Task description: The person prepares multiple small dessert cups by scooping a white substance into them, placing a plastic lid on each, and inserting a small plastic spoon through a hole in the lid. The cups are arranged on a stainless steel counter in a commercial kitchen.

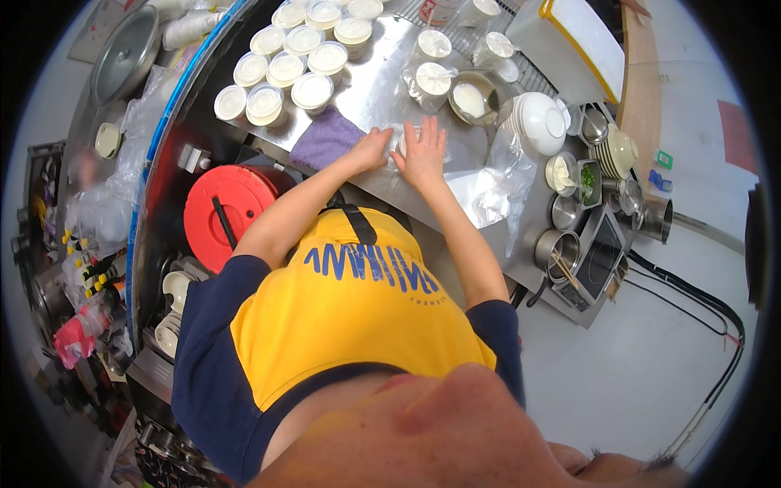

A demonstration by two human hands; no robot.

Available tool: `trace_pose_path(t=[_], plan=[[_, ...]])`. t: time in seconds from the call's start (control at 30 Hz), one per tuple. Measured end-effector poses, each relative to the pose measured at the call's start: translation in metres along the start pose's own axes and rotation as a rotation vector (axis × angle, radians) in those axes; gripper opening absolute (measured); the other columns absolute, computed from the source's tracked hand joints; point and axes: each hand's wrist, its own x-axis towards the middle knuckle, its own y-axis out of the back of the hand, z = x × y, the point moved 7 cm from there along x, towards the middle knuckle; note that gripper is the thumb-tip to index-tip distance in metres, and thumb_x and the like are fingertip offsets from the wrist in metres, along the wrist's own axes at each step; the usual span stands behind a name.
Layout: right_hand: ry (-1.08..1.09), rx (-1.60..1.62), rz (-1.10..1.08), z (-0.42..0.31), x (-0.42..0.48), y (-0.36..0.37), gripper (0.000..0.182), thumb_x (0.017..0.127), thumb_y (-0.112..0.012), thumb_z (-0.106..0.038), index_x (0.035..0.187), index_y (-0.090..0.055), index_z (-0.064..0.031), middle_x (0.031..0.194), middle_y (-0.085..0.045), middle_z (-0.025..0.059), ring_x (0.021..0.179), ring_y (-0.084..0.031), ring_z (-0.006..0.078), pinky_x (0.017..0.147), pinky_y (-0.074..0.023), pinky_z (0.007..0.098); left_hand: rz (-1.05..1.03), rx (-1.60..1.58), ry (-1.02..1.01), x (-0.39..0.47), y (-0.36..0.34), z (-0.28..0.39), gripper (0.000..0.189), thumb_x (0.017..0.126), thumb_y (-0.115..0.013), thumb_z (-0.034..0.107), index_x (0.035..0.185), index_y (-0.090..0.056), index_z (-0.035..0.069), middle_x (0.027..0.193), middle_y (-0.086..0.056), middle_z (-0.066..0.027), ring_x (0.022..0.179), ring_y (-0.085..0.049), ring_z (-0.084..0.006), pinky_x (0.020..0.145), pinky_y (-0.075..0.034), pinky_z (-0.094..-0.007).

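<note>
On the steel counter [381, 67], a cup in thin clear plastic [403, 141] sits between my two hands, partly covered by them. My left hand [370, 150] reaches in from the left, its fingertips at the edge of the plastic; whether they pinch it is hard to see. Flat over the right side of the cup lies my right hand [423, 152], fingers stretched out and thumb toward the cup. Beyond are bagged white cups [433, 78]. A folded purple cloth [326, 139] lies beside my left hand.
Several lidded cups [287, 69] stand at the back left. Right of my hands are a round vessel [482, 94] with white contents, stacked white bowls [537, 122] and plastic film [494, 195]. Farther right sits a saucepan [556, 250] beside a cooktop [595, 253]. A red-lidded bucket [229, 210] is at left.
</note>
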Motion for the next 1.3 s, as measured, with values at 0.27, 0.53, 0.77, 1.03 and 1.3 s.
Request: trace_pose_path(t=[0.27,0.53,0.77,1.03,1.3], plan=[[0.036,-0.005,0.180,-0.002,0.001,-0.009,0.060,0.073,-0.071,-0.029,0.125,-0.051,-0.0071,0.133,-0.041,0.0260,0.126,-0.035,0.0467,0.103,-0.0303,0.0570,0.005,-0.024,-0.017,0.000,-0.001,-0.003,0.066,0.067,-0.069,0.005,0.128,-0.043,0.005,0.115,-0.050,-0.0244,0.106,-0.053,-0.0421,0.088,-0.047,-0.0441],[-0.010,-0.012,0.150,-0.003,0.001,-0.011,0.056,0.076,-0.064,-0.021,0.129,-0.050,-0.0075,0.138,-0.041,0.0213,0.130,-0.033,0.0440,0.104,-0.0273,0.0585,-0.030,-0.033,-0.006,0.001,-0.002,-0.001,0.072,0.069,-0.071,0.012,0.134,-0.041,0.008,0.111,-0.052,-0.0215,0.105,-0.053,-0.0389,0.089,-0.045,-0.0435],[-0.028,-0.007,0.197,-0.008,-0.002,-0.010,0.056,0.073,-0.062,-0.019,0.127,-0.052,-0.0079,0.137,-0.044,0.0174,0.130,-0.035,0.0409,0.102,-0.0266,0.0617,-0.041,-0.056,0.014,0.000,-0.001,-0.002,0.071,0.068,-0.069,0.006,0.133,-0.041,0.007,0.115,-0.050,-0.0222,0.107,-0.052,-0.0409,0.089,-0.046,-0.0445],[0.070,-0.097,0.228,-0.012,-0.004,-0.013,0.047,0.076,-0.058,-0.016,0.122,-0.056,-0.0069,0.134,-0.049,0.0084,0.127,-0.040,0.0385,0.096,-0.0271,0.0699,-0.057,-0.063,0.023,-0.002,0.005,0.003,0.073,0.068,-0.069,0.007,0.135,-0.039,0.011,0.111,-0.051,-0.0211,0.103,-0.054,-0.0407,0.087,-0.046,-0.0448],[0.099,-0.053,0.174,-0.012,0.000,-0.013,0.049,0.078,-0.057,-0.018,0.125,-0.053,-0.0044,0.138,-0.044,0.0125,0.129,-0.038,0.0394,0.096,-0.0245,0.0717,-0.032,-0.067,-0.001,-0.002,0.002,0.002,0.070,0.070,-0.069,0.006,0.134,-0.040,0.010,0.109,-0.052,-0.0213,0.101,-0.054,-0.0412,0.085,-0.047,-0.0449]])
